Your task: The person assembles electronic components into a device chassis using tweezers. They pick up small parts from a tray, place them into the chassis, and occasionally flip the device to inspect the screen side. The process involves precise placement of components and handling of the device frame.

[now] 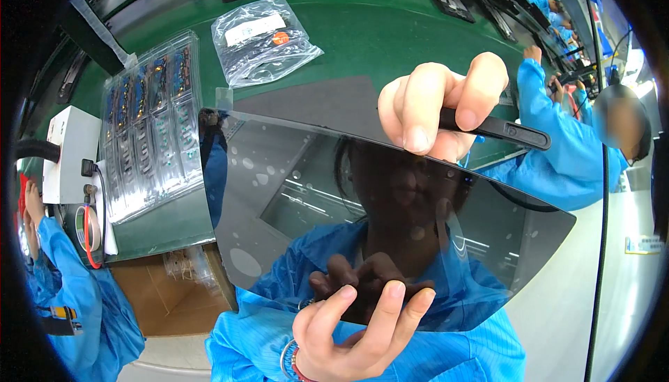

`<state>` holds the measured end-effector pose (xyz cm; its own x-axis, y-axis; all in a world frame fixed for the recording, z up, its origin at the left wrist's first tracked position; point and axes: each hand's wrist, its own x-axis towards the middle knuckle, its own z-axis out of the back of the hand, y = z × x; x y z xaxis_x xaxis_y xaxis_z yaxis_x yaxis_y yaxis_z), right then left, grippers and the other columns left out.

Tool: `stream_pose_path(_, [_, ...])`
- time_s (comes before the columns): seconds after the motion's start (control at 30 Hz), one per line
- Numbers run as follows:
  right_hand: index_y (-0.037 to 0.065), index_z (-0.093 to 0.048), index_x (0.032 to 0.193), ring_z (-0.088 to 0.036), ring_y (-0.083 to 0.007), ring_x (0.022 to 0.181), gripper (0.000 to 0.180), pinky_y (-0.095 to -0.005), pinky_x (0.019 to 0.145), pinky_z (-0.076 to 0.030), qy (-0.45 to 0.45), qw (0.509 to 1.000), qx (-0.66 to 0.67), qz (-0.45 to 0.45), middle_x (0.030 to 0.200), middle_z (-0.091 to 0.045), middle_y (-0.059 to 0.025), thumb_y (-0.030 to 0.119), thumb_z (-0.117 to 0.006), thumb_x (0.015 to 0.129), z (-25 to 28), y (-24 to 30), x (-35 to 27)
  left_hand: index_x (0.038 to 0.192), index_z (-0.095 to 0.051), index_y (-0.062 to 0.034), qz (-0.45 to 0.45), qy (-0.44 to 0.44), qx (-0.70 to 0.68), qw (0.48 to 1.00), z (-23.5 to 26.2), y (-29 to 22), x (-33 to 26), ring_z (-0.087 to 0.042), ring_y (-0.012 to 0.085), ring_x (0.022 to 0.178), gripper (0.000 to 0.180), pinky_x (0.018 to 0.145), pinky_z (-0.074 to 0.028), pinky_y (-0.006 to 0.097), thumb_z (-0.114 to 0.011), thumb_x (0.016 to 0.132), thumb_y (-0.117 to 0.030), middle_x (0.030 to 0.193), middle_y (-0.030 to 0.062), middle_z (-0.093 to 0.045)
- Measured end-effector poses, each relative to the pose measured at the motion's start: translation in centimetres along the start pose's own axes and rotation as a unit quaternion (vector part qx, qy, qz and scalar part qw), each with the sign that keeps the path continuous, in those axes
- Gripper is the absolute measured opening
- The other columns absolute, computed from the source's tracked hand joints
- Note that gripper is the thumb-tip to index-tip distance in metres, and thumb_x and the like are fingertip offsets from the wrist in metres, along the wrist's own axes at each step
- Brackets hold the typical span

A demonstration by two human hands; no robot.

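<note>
A large glossy black screen panel (306, 194) is held up tilted before me, with pale bubble-like spots mostly on its left part. It mirrors a blue-clad figure and fingers. At its lower edge my left hand (362, 333), with bracelets at the wrist, is closed, its fingertips against the glossy face. My right hand (446, 103) is closed at the upper edge, around a slim black tool (512, 133) with a rounded end. Its fingertips overlap the panel's edge, and the panel hides the right forearm. What the tool's other end looks like is hidden.
Left on the green bench (348, 34) are a clear tray (150, 124) of small boards, a white box (72, 145) and a tape roll (87, 229). A clear bag (261, 41) lies beyond the panel. A cardboard box (171, 298) is below. Co-workers in blue flank me.
</note>
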<state>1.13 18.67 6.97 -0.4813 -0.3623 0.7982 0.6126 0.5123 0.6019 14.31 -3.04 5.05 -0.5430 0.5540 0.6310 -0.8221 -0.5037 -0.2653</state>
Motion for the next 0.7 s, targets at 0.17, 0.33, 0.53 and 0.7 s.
stream_pose_path(0.17, [0.006,-0.042,0.095,-0.058,-0.0248,0.069,0.029,-0.0234,0.049,-0.041,-0.018,0.998,0.034,0.053,0.091,-0.056,-0.0290,-0.005,-0.061,0.076,0.2,-3.1,-0.1,0.100,-0.065,-0.0261,0.014,-0.004,0.008,1.000,-0.1,0.7,0.5,-0.047,0.0298,0.090,0.034,0.073,-0.045,0.033,-0.068,0.068,-0.013,0.112,0.0020,-0.053])
stream_pose_path(0.33, [0.001,-0.053,0.094,-0.058,-0.0201,0.073,0.014,-0.0278,0.064,-0.048,-0.213,0.969,0.053,0.113,0.088,-0.059,-0.0191,-0.004,-0.054,0.081,0.9,-6.7,1.2,0.106,-0.062,-0.0076,0.048,-0.048,-0.127,0.990,-0.9,4.0,6.5,-0.055,0.0296,0.096,0.048,0.084,-0.047,0.036,-0.064,0.058,-0.006,0.115,0.0125,-0.054])
stream_pose_path(0.53, [0.003,-0.057,0.092,-0.054,-0.0092,0.067,0.011,-0.0227,0.060,-0.043,-0.281,0.812,-0.452,-0.239,0.081,-0.061,-0.0075,-0.001,-0.056,0.082,1.9,-2.8,5.6,0.112,-0.052,0.0017,0.198,-0.126,-0.457,0.858,-5.1,7.9,8.3,-0.056,0.0239,0.090,0.046,0.078,-0.046,0.032,-0.062,0.067,0.000,0.104,0.0147,-0.056])
stream_pose_path(0.7, [0.002,-0.064,0.091,-0.059,-0.0333,0.071,0.021,-0.0315,0.066,-0.048,-0.006,0.737,-0.595,-0.321,0.080,-0.062,-0.0174,0.016,-0.064,0.075,2.4,-5.0,5.5,0.104,-0.054,0.0011,0.368,-0.231,-0.745,0.506,-9.9,4.9,3.5,-0.052,0.0122,0.085,0.016,0.073,-0.043,0.028,-0.049,0.088,-0.003,0.096,0.0069,-0.056])
